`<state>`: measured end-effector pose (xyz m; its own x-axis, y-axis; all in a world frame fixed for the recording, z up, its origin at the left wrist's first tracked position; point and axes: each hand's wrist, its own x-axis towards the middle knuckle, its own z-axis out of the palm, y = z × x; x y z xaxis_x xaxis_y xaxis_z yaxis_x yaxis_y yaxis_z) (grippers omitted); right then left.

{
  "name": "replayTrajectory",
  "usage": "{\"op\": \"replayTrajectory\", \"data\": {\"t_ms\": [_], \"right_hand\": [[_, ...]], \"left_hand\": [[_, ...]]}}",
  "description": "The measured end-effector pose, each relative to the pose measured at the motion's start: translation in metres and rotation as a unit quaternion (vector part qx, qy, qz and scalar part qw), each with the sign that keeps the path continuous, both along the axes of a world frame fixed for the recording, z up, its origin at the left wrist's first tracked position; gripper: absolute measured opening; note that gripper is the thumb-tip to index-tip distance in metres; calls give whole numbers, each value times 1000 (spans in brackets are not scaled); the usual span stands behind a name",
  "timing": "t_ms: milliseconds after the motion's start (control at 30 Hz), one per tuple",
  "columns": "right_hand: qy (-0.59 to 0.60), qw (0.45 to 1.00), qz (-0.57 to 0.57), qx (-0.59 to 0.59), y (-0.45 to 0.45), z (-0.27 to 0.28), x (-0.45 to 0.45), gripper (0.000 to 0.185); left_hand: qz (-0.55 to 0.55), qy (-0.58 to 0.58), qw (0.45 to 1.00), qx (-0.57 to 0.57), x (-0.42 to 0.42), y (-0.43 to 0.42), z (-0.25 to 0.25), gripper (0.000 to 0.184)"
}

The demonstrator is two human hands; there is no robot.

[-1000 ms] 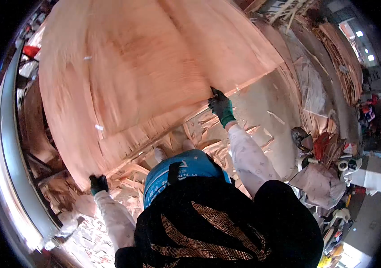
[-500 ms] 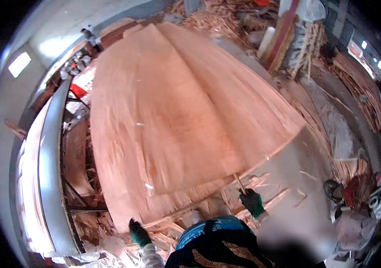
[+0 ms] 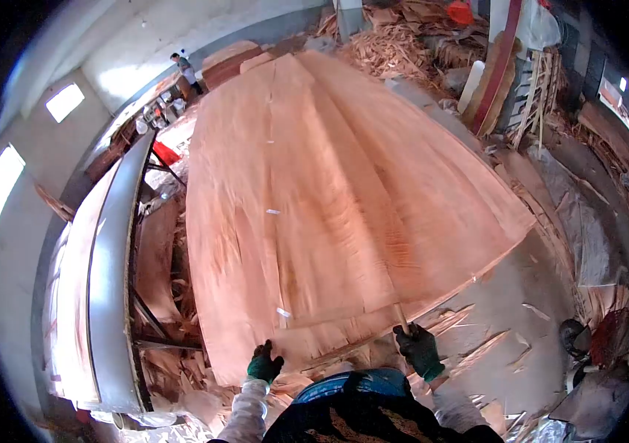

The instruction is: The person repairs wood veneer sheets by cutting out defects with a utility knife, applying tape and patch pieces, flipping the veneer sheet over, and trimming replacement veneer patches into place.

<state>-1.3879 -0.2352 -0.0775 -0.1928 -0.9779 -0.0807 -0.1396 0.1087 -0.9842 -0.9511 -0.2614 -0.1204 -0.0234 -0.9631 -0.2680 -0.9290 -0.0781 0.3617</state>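
Right hand (image 3: 417, 350) grips one stick (image 3: 401, 316); left hand (image 3: 263, 365) (grip unclear) overlaps the veneer (image 3: 329, 221).

No text, brand, number or sign can be read. Any print on the blue apron (image 3: 377, 381) is too small and blurred to be made out; on the white strips (image 3: 283, 313) stuck to the wood sheet (image 3: 329, 251), no lettering can be made out.

Clear air above wood sheet (image 3: 314, 244), long grey bench (image 3: 111, 295) blocking left.
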Motion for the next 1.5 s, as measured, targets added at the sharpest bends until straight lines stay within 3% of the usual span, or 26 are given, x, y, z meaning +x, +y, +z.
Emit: {"op": "replayTrajectory", "data": {"t_ms": [33, 133, 167, 267, 367, 467, 500, 567, 633, 700, 800, 867, 900, 933, 1000, 1067, 1200, 1267, 1300, 1400, 1500], "right_hand": [[-55, 993, -14, 105, -3, 34, 9, 11], [33, 994, 7, 106, -8, -12, 18, 20], [184, 980, 17, 78, -14, -12, 17, 20], [34, 999, 11, 35, -26, 25, 25, 24], [273, 949, 75, -140, -39, 15, 15, 20], [353, 899, 51, -253, -55, 5, 3, 17], [336, 914, 99, -207, -55, 23, -4, 14], [202, 961, 85, -170, -59, 24, -19, 14], [-37, 997, 26, 60, -59, 83, -32, 15], [95, 994, 15, -57, -64, 74, -59, 18], [-41, 997, -20, -58, -66, 77, -97, 21], [-105, 992, -28, 65, -73, 62, -134, 20], [-56, 996, -48, 48, -74, 61, -148, 23], [119, 992, -16, -41, -79, 29, -172, 25], [30, 998, -53, 30, -79, 32, -193, 24], [-35, 995, -58, 74, -78, 27, -218, 22], [142, 984, -65, 83, -75, -24, -280, 22], [244, 963, -68, 88, -62, -20, -298, 22], [298, 943, -77, 125, -56, -2, -294, 24], [370, 922, -76, 85, -35, -35, -334, 25], [464, 878, -70, 100, -12, -33, -369, 24]], "left_hand": [[7, -16, 1000, 17, -1, 0, 3, 76], [17, 10, 999, 40, -8, -3, 13, 80], [6, -16, 999, 43, -7, -3, 10, 81], [6, -12, 998, 63, 0, -3, 4, 80], [4, -35, 997, 63, -3, -4, -3, 82], [7, -51, 997, 59, 1, -6, -16, 84], [16, -45, 996, 80, 3, -8, -16, 84], [24, -51, 997, 51, 4, -4, -21, 85], [26, -54, 997, 49, -2, -5, -17, 84], [26, -68, 997, 41, -9, -7, -7, 83], [71, -77, 993, 48, -15, -8, -17, 79], [62, -82, 995, -1, -11, -4, -26, 76], [55, -55, 995, 57, -9, -6, -20, 84], [78, -58, 993, 62, -9, -4, -22, 83], [74, -83, 992, 57, 15, -9, -66, 83], [81, -41, 995, 48, 2, -6, -42, 82], [50, -127, 991, 12, 5, -4, -55, 80], [95, -55, 994, 22, -11, -1, -25, 78], [85, -58, 995, 17, -12, -2, -24, 77], [111, -61, 992, 12, -4, -2, -39, 75], [110, -56, 992, -5, -3, 0, -35, 70]]}}
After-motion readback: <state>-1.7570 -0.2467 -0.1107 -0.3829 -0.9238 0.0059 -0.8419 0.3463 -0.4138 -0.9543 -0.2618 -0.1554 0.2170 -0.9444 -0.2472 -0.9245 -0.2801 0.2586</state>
